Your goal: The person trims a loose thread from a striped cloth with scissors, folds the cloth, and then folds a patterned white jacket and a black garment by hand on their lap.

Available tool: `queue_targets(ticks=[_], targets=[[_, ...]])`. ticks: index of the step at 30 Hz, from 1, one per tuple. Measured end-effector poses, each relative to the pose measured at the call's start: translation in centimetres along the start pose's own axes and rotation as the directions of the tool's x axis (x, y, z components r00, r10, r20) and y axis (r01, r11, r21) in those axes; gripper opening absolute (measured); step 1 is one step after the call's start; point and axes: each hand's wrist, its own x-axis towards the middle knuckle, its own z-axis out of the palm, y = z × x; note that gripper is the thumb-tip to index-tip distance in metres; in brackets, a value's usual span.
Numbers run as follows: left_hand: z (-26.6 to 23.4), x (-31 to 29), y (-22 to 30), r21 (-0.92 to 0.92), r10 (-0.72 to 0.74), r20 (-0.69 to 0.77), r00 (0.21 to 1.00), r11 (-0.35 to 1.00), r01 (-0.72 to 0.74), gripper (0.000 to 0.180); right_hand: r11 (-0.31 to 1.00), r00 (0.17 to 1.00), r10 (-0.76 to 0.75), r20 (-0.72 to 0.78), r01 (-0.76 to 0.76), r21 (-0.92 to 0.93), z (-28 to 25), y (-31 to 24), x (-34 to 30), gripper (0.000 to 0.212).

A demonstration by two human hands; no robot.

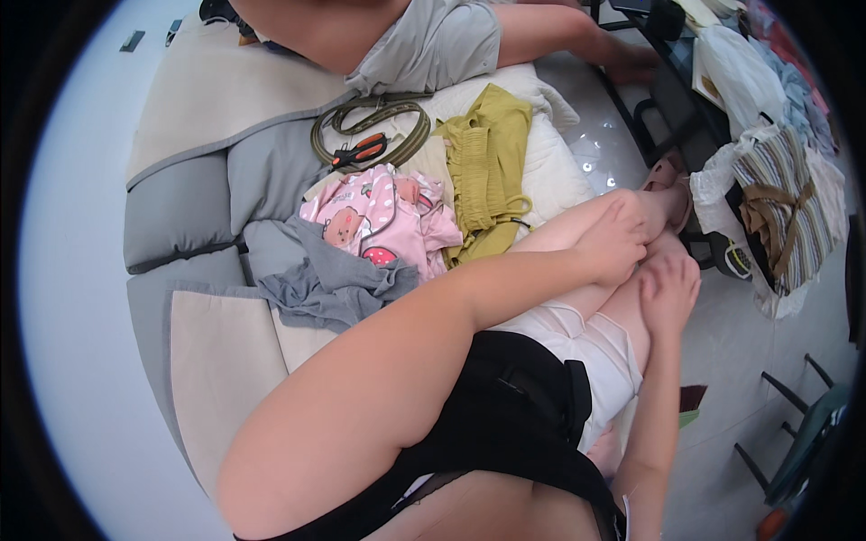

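Note:
My left hand (pixel 618 243) rests on my left knee, its fingers loosely bent against the skin and nothing seen in them. Beside it my right hand (pixel 669 287) lies over my right knee with its fingers apart, holding nothing. Left of my legs, clothes lie on the sofa: yellow-green trousers (pixel 487 171) with a gathered waist, a pink patterned garment (pixel 388 221) and a crumpled grey garment (pixel 334 279). Beyond the pink garment, orange-and-black-handled scissors (pixel 361 151) lie within a coiled olive-green band (pixel 417 135). Neither hand touches these things.
A person in grey shorts (pixel 433 45) sits at the far end of the grey sofa (pixel 180 207). A white quilt (pixel 555 171) lies under the trousers. At right are a striped bag (pixel 780 203), piled clothes (pixel 740 77), a dark-legged stool (pixel 803 442) and a broom head (pixel 692 401).

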Motion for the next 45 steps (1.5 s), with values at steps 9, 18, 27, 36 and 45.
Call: queue_targets(ticks=[9,18,27,36,45], targets=[[-5.6,-10.5,-0.8,-0.362,0.077,0.027,0.997,0.930,-0.062,0.019,0.936,0.997,0.082,0.013,-0.081,0.344,0.5,0.1,-1.2,0.024],[-17.1,-32.0,-1.2,0.286,-0.269,0.247,0.931,0.938,0.195,0.061,0.898,0.990,0.138,0.016,-0.132,0.419,1.2,1.2,-1.1,0.023],[-18.8,-38.7,0.7,0.171,-0.479,0.546,0.687,0.867,0.469,0.066,0.883,0.989,0.142,-0.036,-0.110,0.457,1.4,1.3,-1.3,0.022],[-17.4,-31.0,0.5,0.176,-0.643,-0.125,0.756,0.735,0.655,0.072,0.876,0.983,0.184,-0.009,-0.159,0.455,0.5,1.4,-0.9,0.021],[-17.6,-23.0,-2.8,0.530,-0.696,0.506,0.508,0.716,0.454,0.070,0.806,0.978,0.199,-0.058,-0.129,0.577,0.6,1.5,-2.1,0.020]])
